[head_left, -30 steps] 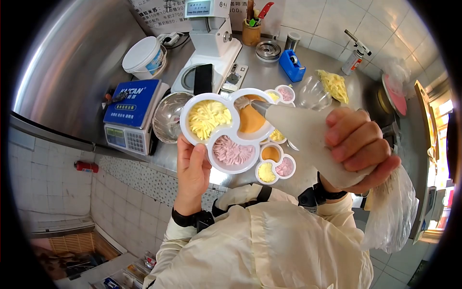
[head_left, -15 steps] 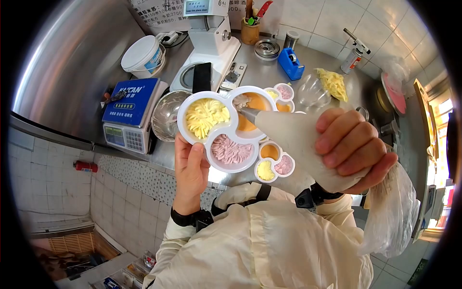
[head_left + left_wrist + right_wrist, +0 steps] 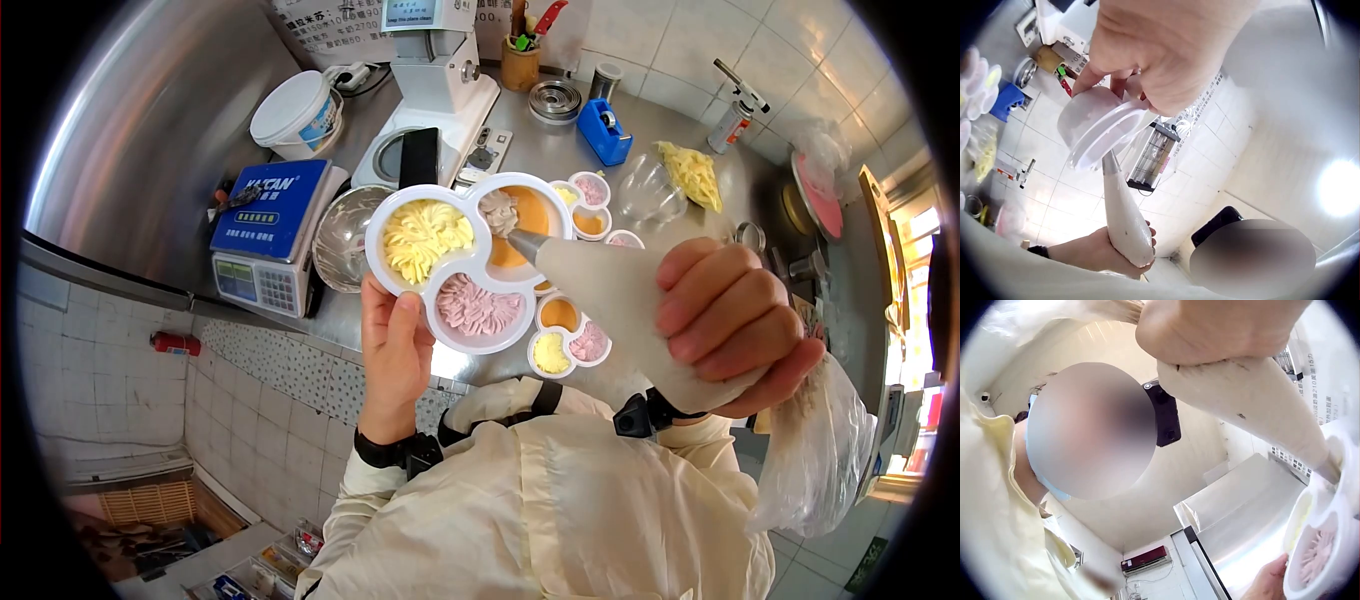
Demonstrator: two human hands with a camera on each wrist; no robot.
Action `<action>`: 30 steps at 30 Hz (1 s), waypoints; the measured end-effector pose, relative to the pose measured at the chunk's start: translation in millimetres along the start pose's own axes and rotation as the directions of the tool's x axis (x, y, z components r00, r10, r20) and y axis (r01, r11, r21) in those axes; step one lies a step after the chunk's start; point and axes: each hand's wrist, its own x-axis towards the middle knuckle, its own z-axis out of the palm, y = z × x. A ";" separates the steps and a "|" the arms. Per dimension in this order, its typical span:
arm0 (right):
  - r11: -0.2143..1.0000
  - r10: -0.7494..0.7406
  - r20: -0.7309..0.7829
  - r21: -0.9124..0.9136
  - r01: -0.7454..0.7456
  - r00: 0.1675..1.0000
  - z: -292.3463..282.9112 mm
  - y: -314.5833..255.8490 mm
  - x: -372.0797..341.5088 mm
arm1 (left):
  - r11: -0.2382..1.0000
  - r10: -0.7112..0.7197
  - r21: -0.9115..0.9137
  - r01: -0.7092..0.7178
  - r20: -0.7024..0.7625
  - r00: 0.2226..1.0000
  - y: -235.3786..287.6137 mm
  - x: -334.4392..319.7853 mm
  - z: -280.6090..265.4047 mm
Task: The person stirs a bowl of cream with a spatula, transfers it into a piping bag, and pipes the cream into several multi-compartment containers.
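The left hand point(image 3: 396, 345) holds a white three-lobed dish point(image 3: 433, 300) by its lower left edge, thumb on the rim. Yellow piped strands point(image 3: 428, 240) fill one lobe and pink strands point(image 3: 478, 307) another; the third has an orange layer point(image 3: 535, 212) with a small greyish-mauve piped mound point(image 3: 497, 212) at its left. Fingers of the right hand point(image 3: 735, 320) curl round a pale piping bag point(image 3: 605, 290), whose metal tip point(image 3: 526, 243) points into the orange lobe. In the left wrist view the dish point(image 3: 1088, 122) is seen from its side, the bag point(image 3: 1124, 215) beneath.
Small three-lobed dishes point(image 3: 558, 336) sit on the steel counter. Behind and left are a metal bowl point(image 3: 345, 240), a blue-topped scale point(image 3: 268, 225), a lidded white tub point(image 3: 292, 112) and a phone point(image 3: 419, 158). Toward the right stand a blue tape dispenser point(image 3: 604, 133), yellow strips point(image 3: 690, 177) and a torch point(image 3: 738, 115).
The greyish-mauve mound in the orange lobe has become visible and larger. The dish has shifted slightly left and up, and the bag's tip has moved left and down.
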 end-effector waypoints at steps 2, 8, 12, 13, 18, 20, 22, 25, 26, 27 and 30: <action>1.000 -0.004 0.005 0.017 0.004 1.000 2.0 1.6 -2.1 | 1.000 -0.002 -0.003 0.002 -0.001 1.000 -0.4 0.2 -0.5; 0.999 0.013 -0.024 0.033 -0.012 1.000 8.4 2.3 -2.7 | 1.000 0.002 -0.007 -0.002 0.011 1.000 1.2 0.1 -1.0; 0.999 0.001 -0.025 0.050 0.000 1.000 10.0 1.6 -1.8 | 1.000 0.008 -0.012 -0.008 0.014 1.000 1.4 -0.3 -1.2; 0.999 -0.001 -0.027 0.048 0.002 1.000 10.4 1.7 -1.6 | 1.000 0.010 -0.013 -0.010 0.013 1.000 1.7 -0.3 -1.4; 1.000 0.018 -0.003 0.020 -0.018 1.000 4.8 -1.5 -1.3 | 1.000 -0.007 -0.028 0.008 0.036 0.999 1.9 -1.4 -4.7; 1.000 0.025 -0.017 -0.009 -0.025 1.000 5.9 -3.8 -0.9 | 1.000 -0.003 -0.031 0.004 0.031 1.000 2.0 -1.5 -4.3; 0.997 0.045 -0.075 0.064 -0.040 0.996 7.9 -6.3 0.5 | 0.999 -0.003 -0.034 0.004 0.028 1.000 1.4 -2.0 -4.5; 0.992 0.090 -0.066 0.099 -0.083 0.994 13.1 -6.9 0.9 | 0.999 0.001 -0.032 0.000 0.029 1.000 -0.3 -1.2 -4.9; 0.992 0.090 -0.066 0.097 -0.083 0.994 13.8 -6.6 0.0 | 1.000 0.004 -0.030 -0.003 0.037 0.999 -0.5 -1.1 -5.1; 0.991 0.111 -0.058 0.085 -0.106 0.992 14.4 -5.8 -1.7 | 1.000 0.007 -0.029 -0.006 0.044 0.999 -0.5 -1.1 -5.3; 0.988 0.133 -0.050 0.086 -0.128 0.990 16.1 -4.0 -2.7 | 0.999 0.014 -0.031 -0.013 0.033 0.999 -0.3 -2.7 -5.1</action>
